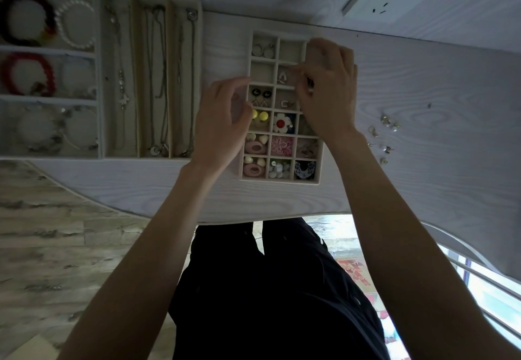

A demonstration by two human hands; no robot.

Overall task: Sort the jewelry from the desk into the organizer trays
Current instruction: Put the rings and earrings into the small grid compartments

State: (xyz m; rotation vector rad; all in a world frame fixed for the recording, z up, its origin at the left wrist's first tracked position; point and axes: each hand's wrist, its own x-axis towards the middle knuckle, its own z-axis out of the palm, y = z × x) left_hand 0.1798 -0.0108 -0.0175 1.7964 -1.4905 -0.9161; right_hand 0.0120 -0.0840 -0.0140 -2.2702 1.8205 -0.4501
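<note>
Pinching a small dark earring (pixel 310 84) in our right hand (pixel 327 89) over the grid tray (pixel 244 145); our left hand (pixel 222 123) hovers beside it, fingers loosely curled, empty.

Pale wood-grain desk (pixel 423 83), plank floor (pixel 42 232)

Three organizer trays are counted: a bracelet tray (pixel 97 77), a necklace tray (pixel 169 77) and a grid tray (pixel 244 162). Three long slots are seen in the necklace tray. Two hands are seen. Roughly ten loose earrings (pixel 383 137) are counted on the worktop (pixel 437 162), though blurred.
</note>
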